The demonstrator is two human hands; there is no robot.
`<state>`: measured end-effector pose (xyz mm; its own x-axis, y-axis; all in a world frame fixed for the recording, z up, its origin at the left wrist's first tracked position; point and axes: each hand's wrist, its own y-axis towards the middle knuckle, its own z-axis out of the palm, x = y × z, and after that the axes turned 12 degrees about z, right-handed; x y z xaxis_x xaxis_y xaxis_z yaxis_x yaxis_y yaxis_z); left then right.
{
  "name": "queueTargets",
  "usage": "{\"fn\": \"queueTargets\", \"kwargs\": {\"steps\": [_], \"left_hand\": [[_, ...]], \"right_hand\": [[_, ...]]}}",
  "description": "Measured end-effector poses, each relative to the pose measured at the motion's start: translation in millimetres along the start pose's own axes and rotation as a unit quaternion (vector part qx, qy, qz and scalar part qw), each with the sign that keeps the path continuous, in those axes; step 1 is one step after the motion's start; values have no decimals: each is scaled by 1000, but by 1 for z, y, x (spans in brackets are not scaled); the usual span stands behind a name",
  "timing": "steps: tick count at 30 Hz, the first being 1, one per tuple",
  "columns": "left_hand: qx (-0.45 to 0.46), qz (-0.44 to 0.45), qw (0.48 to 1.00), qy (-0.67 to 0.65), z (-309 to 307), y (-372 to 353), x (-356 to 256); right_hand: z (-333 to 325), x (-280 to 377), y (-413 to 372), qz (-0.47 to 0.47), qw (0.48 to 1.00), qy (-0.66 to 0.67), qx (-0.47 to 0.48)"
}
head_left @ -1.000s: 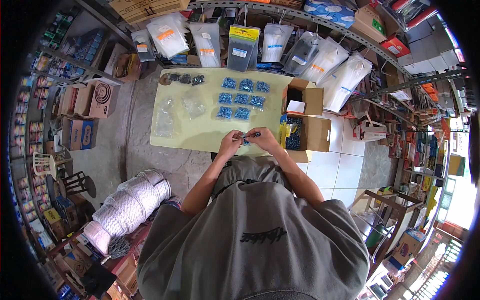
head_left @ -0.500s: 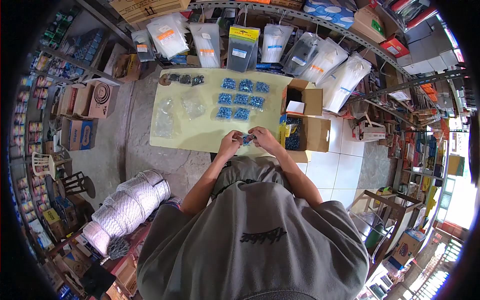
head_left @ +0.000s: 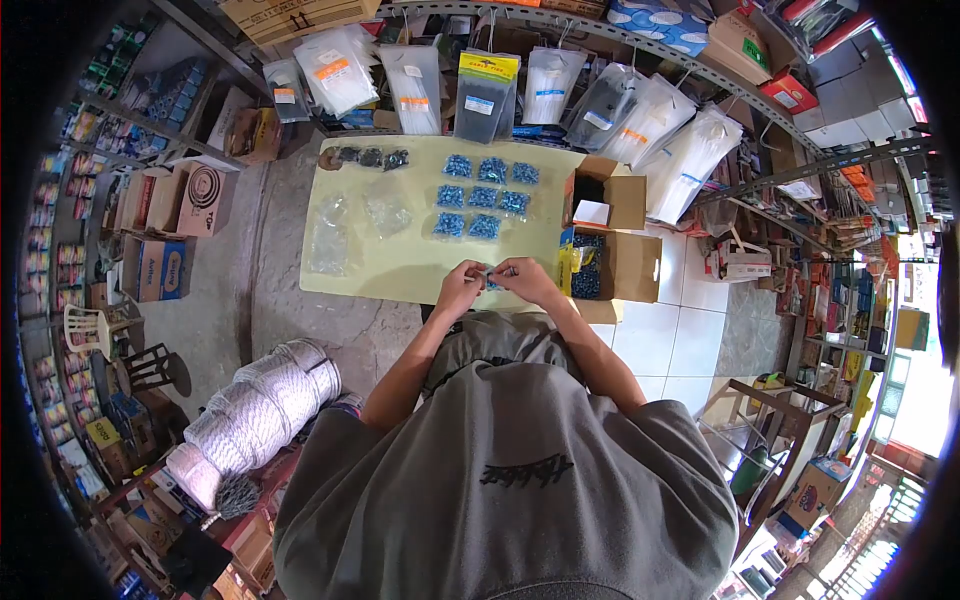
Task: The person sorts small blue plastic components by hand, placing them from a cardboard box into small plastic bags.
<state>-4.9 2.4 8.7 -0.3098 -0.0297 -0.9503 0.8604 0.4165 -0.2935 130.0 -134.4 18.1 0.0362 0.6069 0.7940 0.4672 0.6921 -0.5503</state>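
Note:
Near the front edge of the pale yellow table (head_left: pixel 400 265), a small clear bag of blue pieces (head_left: pixel 491 286) is pinched between my two hands. My left hand (head_left: pixel 463 286) grips its left side with closed fingers. From the right, my right hand (head_left: pixel 525 281) closes on its top, and the fingers cover most of the bag. Beyond them lie several filled bags of blue pieces (head_left: pixel 483 227) in rows. Right of my right hand stands an open cardboard box (head_left: pixel 635 268) with loose blue pieces (head_left: pixel 587 280) and something yellow inside.
Empty clear bags (head_left: pixel 328 238) lie at the table's left, with dark small packs (head_left: pixel 371 158) behind. A second open box (head_left: pixel 627 203) holds dark contents and a white card. Packs of cable ties (head_left: pixel 487 98) hang along the back. A large rope roll (head_left: pixel 265 405) sits left of me.
My right hand has shifted slightly left and its fingers have drawn closer to my left hand at the bag's top. Less of the bag shows now.

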Motion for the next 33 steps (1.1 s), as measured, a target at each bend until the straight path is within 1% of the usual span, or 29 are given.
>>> {"fn": "queueTargets", "kwargs": {"steps": [1, 2, 4, 8, 10, 12, 14, 16, 17, 18, 20, 21, 23, 24, 25, 26, 27, 29, 30, 31, 32, 33], "left_hand": [[-2, -4, 1000, -6, 0, 0, 1], [-3, -7, 1000, -11, 0, 0, 1], [-2, -8, 1000, -7, -1, 0, -2], [-1, -10, 1000, -2, -1, -1, -3], [-5, -7, 1000, -9, -2, 0, 0], [-6, -5, 1000, -17, -2, 0, 8], [-16, -2, 1000, -20, 0, 0, 16], [-11, -3, 1000, -25, 0, 0, 16], [-8, -5, 1000, -30, 1, 0, 16], [-4, -4, 1000, -29, 1, 0, 15], [-4, 3, 1000, -20, 3, 1, 12], [-4, 4, 1000, -19, 3, 2, 9], [-1, -3, 1000, -13, 2, 1, 5], [-1, -2, 1000, -13, 2, 0, 4], [-2, 0, 1000, -9, 2, -1, 3], [-3, 1, 1000, -4, 2, -2, 2], [-3, 2, 1000, -3, 2, -3, 2], [-34, 3, 999, 16, 4, -2, 8], [-31, 3, 999, 17, 6, -1, 13], [-46, -16, 999, 13, 7, 1, 18], [-63, -35, 997, 10, 6, 3, 21], [-63, -34, 997, 12, 5, 5, 22]], "right_hand": [[0, 0, 0, -14, 999, -43, -16], [0, 0, -1, -14, 999, -43, -17], [-3, 11, -8, 3, 996, -85, -25], [-13, 11, -6, -8, 999, -42, -25], [-31, 22, -12, -32, 995, 31, -84], [-58, 50, -40, 48, 985, 55, -157], [-80, 25, -43, 68, 962, 34, -263], [-98, 13, -56, 103, 931, -63, -343], [-106, 12, -63, 138, 924, -105, -341], [-109, 4, -66, 140, 923, -103, -344], [-112, -15, -67, 134, 939, -74, -310], [-112, -11, -70, 133, 938, -73, -311], [-112, 7, -80, 198, 945, 14, -259], [-111, 0, -78, 198, 945, 14, -260], [-108, -11, -74, 110, 942, -84, -306], [-108, -22, -70, 20, 920, -180, -347], [-103, -19, -69, 19, 920, -179, -347], [-82, -1, -65, -43, 961, -40, -271], [-72, -2, -57, 3, 980, -14, -197], [-61, -8, -43, 49, 991, 12, -121], [-47, -26, -20, 49, 993, -52, -97], [-31, -34, -7, 59, 996, -38, -57]]}}
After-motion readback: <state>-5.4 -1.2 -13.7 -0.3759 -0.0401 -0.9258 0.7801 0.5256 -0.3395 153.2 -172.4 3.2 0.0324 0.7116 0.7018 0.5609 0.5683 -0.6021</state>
